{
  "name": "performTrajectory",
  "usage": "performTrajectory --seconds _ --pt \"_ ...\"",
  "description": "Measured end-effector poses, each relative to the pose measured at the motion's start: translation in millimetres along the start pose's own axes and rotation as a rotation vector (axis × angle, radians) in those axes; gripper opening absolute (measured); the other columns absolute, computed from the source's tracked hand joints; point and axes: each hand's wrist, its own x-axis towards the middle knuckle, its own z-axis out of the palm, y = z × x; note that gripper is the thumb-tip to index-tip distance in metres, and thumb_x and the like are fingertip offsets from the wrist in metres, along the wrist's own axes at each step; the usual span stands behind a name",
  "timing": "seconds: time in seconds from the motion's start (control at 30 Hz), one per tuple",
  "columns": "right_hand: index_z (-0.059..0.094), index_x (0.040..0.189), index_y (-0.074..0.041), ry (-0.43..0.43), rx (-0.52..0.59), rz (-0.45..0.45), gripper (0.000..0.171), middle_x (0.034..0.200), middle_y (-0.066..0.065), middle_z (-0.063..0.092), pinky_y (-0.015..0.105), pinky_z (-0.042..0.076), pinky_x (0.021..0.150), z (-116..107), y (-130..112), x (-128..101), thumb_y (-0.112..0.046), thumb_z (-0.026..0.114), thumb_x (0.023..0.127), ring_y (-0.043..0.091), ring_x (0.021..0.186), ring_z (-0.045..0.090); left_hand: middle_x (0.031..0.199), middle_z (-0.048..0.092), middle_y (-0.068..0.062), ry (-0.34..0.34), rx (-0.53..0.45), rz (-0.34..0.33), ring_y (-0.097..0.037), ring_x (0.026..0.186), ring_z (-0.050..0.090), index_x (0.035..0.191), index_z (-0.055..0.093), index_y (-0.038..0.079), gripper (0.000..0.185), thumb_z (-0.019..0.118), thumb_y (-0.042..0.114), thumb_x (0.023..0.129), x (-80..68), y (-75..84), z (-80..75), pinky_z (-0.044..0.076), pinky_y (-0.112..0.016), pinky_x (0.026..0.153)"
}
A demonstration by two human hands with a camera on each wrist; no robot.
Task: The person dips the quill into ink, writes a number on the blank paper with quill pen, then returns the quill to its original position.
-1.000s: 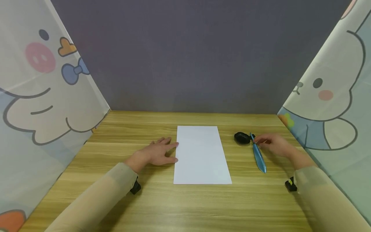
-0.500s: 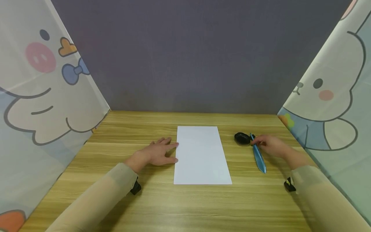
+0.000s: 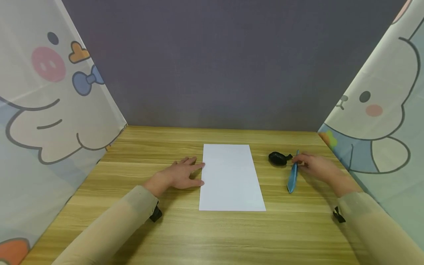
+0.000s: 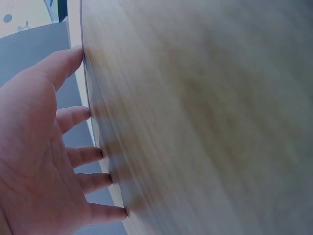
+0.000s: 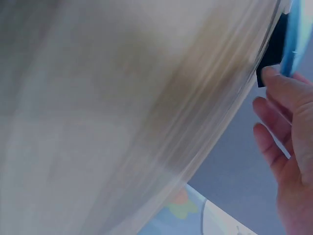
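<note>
A blue feather-shaped pen [image 3: 292, 180] is pinched between the thumb and fingers of my right hand [image 3: 316, 168], its narrow end pointing away and its broad end toward me. In the right wrist view the pen [image 5: 292, 41] is cut off at the top edge. Just left of this hand lies a glossy black rounded object [image 3: 277, 158] with a short narrow neck. My left hand [image 3: 180, 174] rests with spread fingers at the left edge of a white sheet of paper [image 3: 231, 178]. In the left wrist view its fingertips [image 4: 108, 178] meet the tabletop.
The wood-grain table [image 3: 228, 235] runs back to a dark grey panel [image 3: 212, 66]. Cartoon-printed cloths slope up along the left [image 3: 43, 95] and right [image 3: 374, 121] sides, the right one close to my right forearm.
My right hand has taken hold of the feather pen and shifted slightly right; the pen has turned, its broad end swinging left. My left hand and the paper stay put.
</note>
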Motion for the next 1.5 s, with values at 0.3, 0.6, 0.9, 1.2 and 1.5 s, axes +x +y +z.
performTrajectory --seconds 0.3,0.6,0.9,1.2,1.5 --pt "0.073 0.135 -0.001 0.015 0.25 0.201 0.031 0.111 0.014 0.077 0.032 0.058 0.072 -2.3 -3.2 -2.9 -0.007 0.075 0.104 0.017 0.088 0.069 0.185 0.014 -0.018 -0.002 0.003 0.0 -0.05 0.17 0.011 0.176 0.03 0.03 0.081 0.058 0.065 0.108 0.3 -0.7 0.2 0.015 -0.08 0.13" --pt "0.069 0.142 0.001 0.101 0.471 0.322 0.034 0.109 0.016 0.078 0.027 0.059 0.07 -2.2 -12.9 -3.9 -0.014 0.066 0.112 0.006 0.087 0.069 0.185 0.014 -0.018 -0.001 -0.002 0.001 -0.051 0.17 0.012 0.176 0.03 0.029 0.081 0.058 0.064 0.108 -1.2 1.4 -1.7 0.015 -0.08 0.13" --pt "0.067 0.145 0.003 0.174 0.571 0.34 0.037 0.099 -0.005 0.075 0.028 0.061 0.073 0.9 -17.3 -1.1 -0.019 0.056 0.117 0.005 0.086 0.07 0.185 0.014 -0.018 -0.003 0.004 0.0 -0.05 0.17 0.011 0.176 0.03 0.029 0.081 0.058 0.064 0.108 -2.1 2.4 -2.5 0.015 -0.079 0.13" --pt "0.069 0.142 0.003 0.272 0.587 0.361 0.038 0.103 -0.033 0.069 0.025 0.062 0.072 4.0 -21.3 2.9 -0.022 0.057 0.117 -0.007 0.091 0.071 0.185 0.014 -0.018 -0.012 0.004 0.0 -0.051 0.17 0.011 0.176 0.03 0.029 0.081 0.059 0.063 0.108 -1.0 4.1 -3.6 0.015 -0.08 0.13" --pt "0.067 0.141 0.008 0.291 0.607 0.379 0.037 0.098 -0.025 0.074 0.026 0.063 0.069 5.1 -25.2 10.4 -0.019 0.056 0.117 -0.004 0.085 0.073 0.185 0.014 -0.018 -0.007 -0.001 0.001 -0.051 0.17 0.012 0.176 0.03 0.028 0.082 0.058 0.064 0.108 -0.8 2.6 -2.7 0.015 -0.08 0.129"
